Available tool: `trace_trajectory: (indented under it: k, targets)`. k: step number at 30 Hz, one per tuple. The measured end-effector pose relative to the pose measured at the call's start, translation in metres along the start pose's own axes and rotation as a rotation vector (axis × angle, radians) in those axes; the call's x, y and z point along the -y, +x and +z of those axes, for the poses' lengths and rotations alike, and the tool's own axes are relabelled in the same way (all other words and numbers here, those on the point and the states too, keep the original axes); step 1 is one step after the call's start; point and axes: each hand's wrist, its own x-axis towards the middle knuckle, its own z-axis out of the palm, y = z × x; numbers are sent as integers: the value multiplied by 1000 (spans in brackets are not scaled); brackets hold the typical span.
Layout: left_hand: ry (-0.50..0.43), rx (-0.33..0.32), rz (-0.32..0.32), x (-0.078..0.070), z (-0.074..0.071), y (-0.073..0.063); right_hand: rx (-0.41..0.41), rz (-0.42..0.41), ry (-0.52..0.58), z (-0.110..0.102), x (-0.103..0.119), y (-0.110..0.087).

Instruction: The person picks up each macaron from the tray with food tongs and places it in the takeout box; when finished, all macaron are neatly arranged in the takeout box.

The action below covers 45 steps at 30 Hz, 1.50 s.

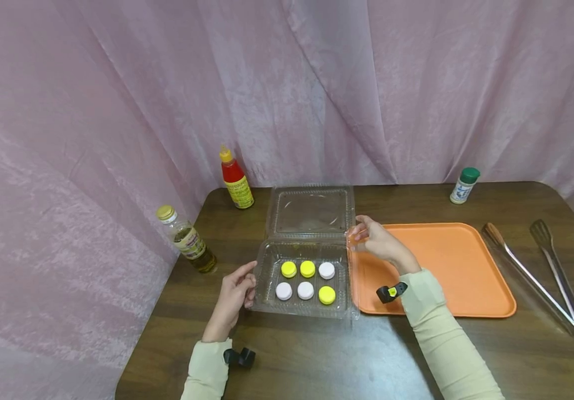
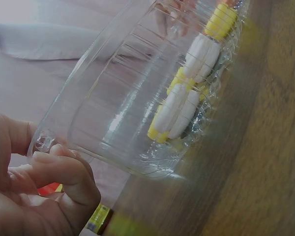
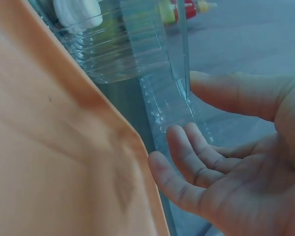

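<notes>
A clear hinged plastic container (image 1: 266,300) sits in front of me with its lid (image 1: 312,211) folded back. Inside are three yellow macarons (image 1: 327,295) and three white macarons (image 1: 284,291), in two rows. My left hand (image 1: 235,294) pinches the container's left rim between thumb and fingers, as the left wrist view shows up close. At the back right corner near the hinge, my right hand (image 1: 379,241) holds the rim with the thumb against its edge. Its other fingers (image 3: 177,182) curve below, beside the orange tray (image 1: 447,266).
The container's right side overlaps the tray's left edge. Metal tongs (image 1: 562,300) lie to the tray's right. A green-capped shaker (image 1: 464,186) stands at the back. An oil bottle (image 1: 191,243) and a red sauce bottle (image 1: 236,180) stand left, near the pink curtain (image 1: 317,100).
</notes>
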Motion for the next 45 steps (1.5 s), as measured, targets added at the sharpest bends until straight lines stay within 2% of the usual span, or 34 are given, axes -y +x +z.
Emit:
trace_trajectory:
  k: [2, 10, 19, 31, 45]
  targets:
    - [-2, -1, -6, 1, -1, 0, -6, 0, -2, 2, -1, 0]
    - [4, 3, -15, 1, -2, -1, -20, 14, 102, 5, -3, -5]
    - [3, 5, -11, 1, -1, -3, -5, 13, 12, 3, -5, -10]
    - [21, 1, 7, -3, -2, 0, 15, -8, 12, 0, -2, -5]
    - [16, 8, -14, -2, 0, -1, 23, 6, -2, 1, -2, -7]
